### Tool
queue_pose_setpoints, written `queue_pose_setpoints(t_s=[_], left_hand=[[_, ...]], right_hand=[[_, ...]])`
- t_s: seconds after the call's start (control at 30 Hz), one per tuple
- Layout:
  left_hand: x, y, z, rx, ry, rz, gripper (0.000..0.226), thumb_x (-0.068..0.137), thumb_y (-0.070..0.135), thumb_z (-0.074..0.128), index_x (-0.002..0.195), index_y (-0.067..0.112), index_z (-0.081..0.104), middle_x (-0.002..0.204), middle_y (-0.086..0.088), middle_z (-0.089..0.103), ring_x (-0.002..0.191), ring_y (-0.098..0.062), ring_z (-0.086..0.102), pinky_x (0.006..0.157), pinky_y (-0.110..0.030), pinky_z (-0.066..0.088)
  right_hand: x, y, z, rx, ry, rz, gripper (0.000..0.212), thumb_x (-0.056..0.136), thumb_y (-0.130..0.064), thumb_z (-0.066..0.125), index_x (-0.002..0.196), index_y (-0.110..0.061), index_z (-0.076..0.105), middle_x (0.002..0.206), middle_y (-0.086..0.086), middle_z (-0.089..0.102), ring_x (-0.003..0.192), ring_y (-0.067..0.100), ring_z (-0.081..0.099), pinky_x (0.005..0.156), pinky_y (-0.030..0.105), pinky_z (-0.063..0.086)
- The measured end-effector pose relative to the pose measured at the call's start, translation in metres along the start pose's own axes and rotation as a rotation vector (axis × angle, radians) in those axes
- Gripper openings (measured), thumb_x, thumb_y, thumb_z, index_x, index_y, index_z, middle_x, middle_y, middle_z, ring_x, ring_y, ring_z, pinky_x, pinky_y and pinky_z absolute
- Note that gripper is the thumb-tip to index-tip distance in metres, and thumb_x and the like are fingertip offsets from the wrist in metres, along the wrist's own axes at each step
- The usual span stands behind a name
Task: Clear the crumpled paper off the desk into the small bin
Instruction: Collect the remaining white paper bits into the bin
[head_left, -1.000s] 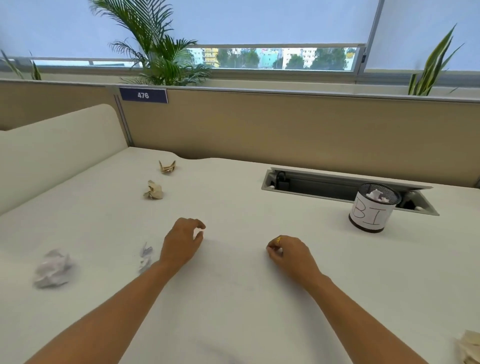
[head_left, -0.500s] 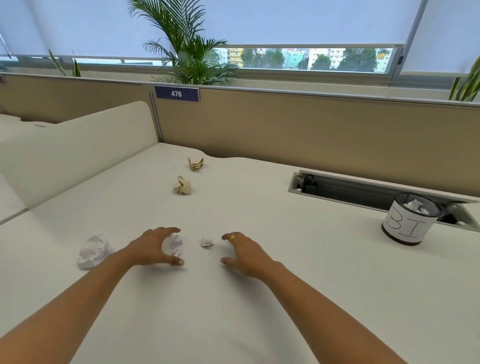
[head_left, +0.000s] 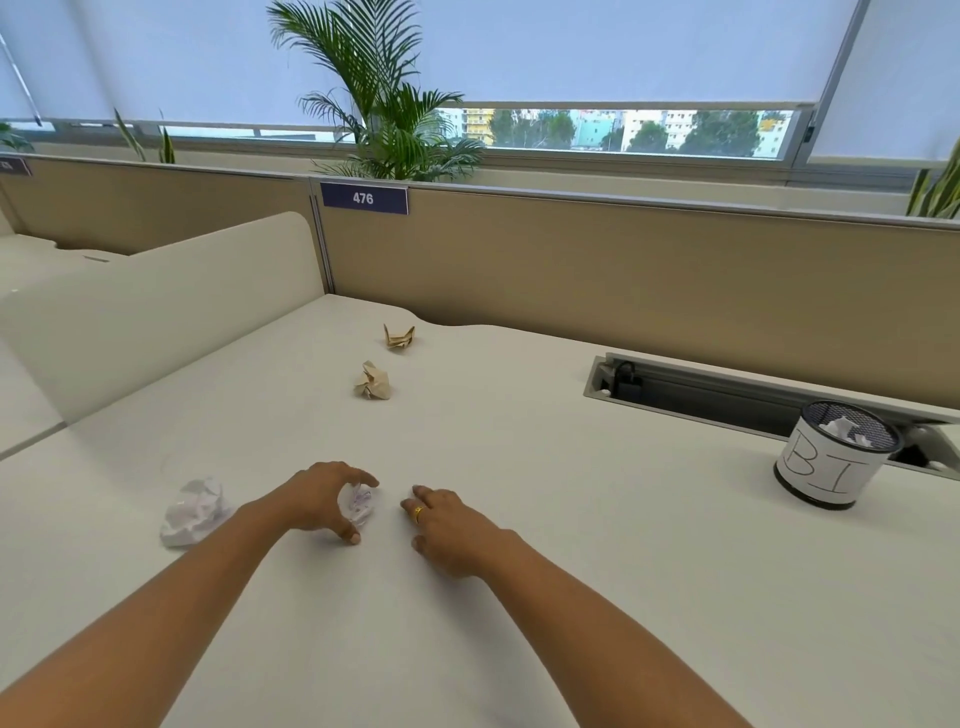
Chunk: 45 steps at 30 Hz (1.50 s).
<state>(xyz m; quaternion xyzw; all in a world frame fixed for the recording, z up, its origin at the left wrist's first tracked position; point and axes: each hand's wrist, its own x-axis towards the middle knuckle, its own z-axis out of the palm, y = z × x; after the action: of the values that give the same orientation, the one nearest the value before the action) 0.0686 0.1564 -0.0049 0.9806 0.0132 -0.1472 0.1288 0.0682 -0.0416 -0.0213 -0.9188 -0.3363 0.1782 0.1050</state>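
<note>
Our left hand (head_left: 317, 499) curls open around a small paper ball (head_left: 359, 505), not yet pinching; right hand (head_left: 451, 525) lies flat, holding nothing. The bin (head_left: 831, 457) sits well apart, far right. Loose grip could drop the ball mid-carry.

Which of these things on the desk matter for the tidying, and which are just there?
Part of the job: white paper ball, small paper ball at the left hand, tan paper ball, folded brown scrap, small bin.

Just there: palm plant, number sign, cable tray.
</note>
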Motion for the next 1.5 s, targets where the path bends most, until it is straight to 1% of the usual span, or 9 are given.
queue_pose_setpoints(t_s=[0.2,0.37,0.47,0.63,0.73,0.9,1.1,1.27,1.5], left_hand=[[0.001,0.007,0.0,-0.018,0.01,0.002,0.06,0.068,0.021,0.081,0.124,0.023,0.058,0.132,0.0,0.052,0.093,-0.013,0.048,0.088,-0.024,0.039],[0.001,0.021,0.005,0.013,0.066,-0.008,0.043,0.074,0.02,0.076,0.116,0.023,0.064,0.126,-0.001,0.058,0.115,-0.018,0.052,0.088,-0.024,0.039],[0.0,0.028,0.009,-0.004,0.107,-0.028,0.036,0.077,0.018,0.073,0.113,0.02,0.066,0.123,-0.001,0.062,0.115,-0.018,0.055,0.084,-0.021,0.038],[-0.005,0.039,0.014,-0.021,0.117,-0.074,0.032,0.08,0.011,0.069,0.112,0.016,0.067,0.12,-0.004,0.065,0.11,-0.019,0.06,0.084,-0.022,0.044],[-0.008,0.046,0.016,-0.05,0.113,-0.088,0.028,0.079,0.007,0.067,0.107,0.013,0.07,0.114,-0.009,0.068,0.104,-0.022,0.063,0.074,-0.02,0.044],[-0.014,0.068,0.021,-0.071,0.096,-0.069,0.025,0.08,0.005,0.066,0.103,0.01,0.071,0.109,-0.011,0.071,0.101,-0.023,0.065,0.069,-0.02,0.042],[-0.012,0.119,0.031,-0.012,0.058,0.063,0.026,0.079,0.001,0.063,0.104,0.005,0.069,0.112,-0.013,0.069,0.102,-0.026,0.064,0.07,-0.022,0.043],[-0.002,0.186,0.037,0.032,0.053,0.26,0.023,0.087,0.003,0.055,0.106,0.002,0.067,0.113,-0.016,0.068,0.103,-0.029,0.064,0.08,-0.026,0.046],[0.018,0.304,0.033,0.01,0.035,0.492,0.022,0.088,0.003,0.057,0.108,-0.001,0.066,0.111,-0.02,0.067,0.099,-0.032,0.064,0.084,-0.03,0.048]], right_hand=[[-0.011,0.007,0.006,-0.085,0.086,-0.048,0.044,0.099,-0.012,0.034,0.142,-0.005,0.029,0.151,0.013,0.028,0.135,0.031,0.027,0.106,0.048,0.037],[-0.021,0.01,0.004,-0.085,0.205,-0.022,0.032,0.092,-0.001,0.039,0.121,-0.001,0.054,0.12,0.02,0.054,0.11,0.035,0.047,0.087,0.044,0.046],[-0.027,0.014,0.005,-0.088,0.246,-0.019,0.028,0.09,0.005,0.039,0.112,0.0,0.056,0.113,0.021,0.056,0.104,0.035,0.049,0.08,0.041,0.043],[-0.038,0.018,0.006,-0.07,0.259,0.006,0.027,0.088,0.007,0.041,0.109,0.001,0.056,0.113,0.02,0.056,0.104,0.035,0.05,0.081,0.041,0.043],[-0.044,0.02,0.004,-0.077,0.237,0.027,0.025,0.085,0.008,0.043,0.105,0.002,0.057,0.111,0.021,0.056,0.102,0.035,0.051,0.078,0.041,0.042],[-0.058,0.031,-0.001,-0.071,0.217,0.067,0.024,0.08,0.011,0.044,0.1,0.004,0.057,0.11,0.023,0.057,0.099,0.035,0.052,0.068,0.032,0.03],[-0.087,0.06,-0.012,-0.067,0.247,0.183,0.02,0.08,0.009,0.043,0.095,0.001,0.053,0.107,0.023,0.058,0.077,0.026,0.042,0.065,0.032,0.031],[-0.122,0.1,-0.022,-0.038,0.309,0.322,0.026,0.084,0.001,0.046,0.107,-0.003,0.057,0.11,0.018,0.059,0.095,0.034,0.059,0.068,0.031,0.038],[-0.176,0.17,-0.05,-0.054,0.448,0.514,0.021,0.09,-0.015,0.05,0.108,-0.015,0.061,0.11,0.011,0.065,0.095,0.028,0.062,0.076,0.03,0.046]])
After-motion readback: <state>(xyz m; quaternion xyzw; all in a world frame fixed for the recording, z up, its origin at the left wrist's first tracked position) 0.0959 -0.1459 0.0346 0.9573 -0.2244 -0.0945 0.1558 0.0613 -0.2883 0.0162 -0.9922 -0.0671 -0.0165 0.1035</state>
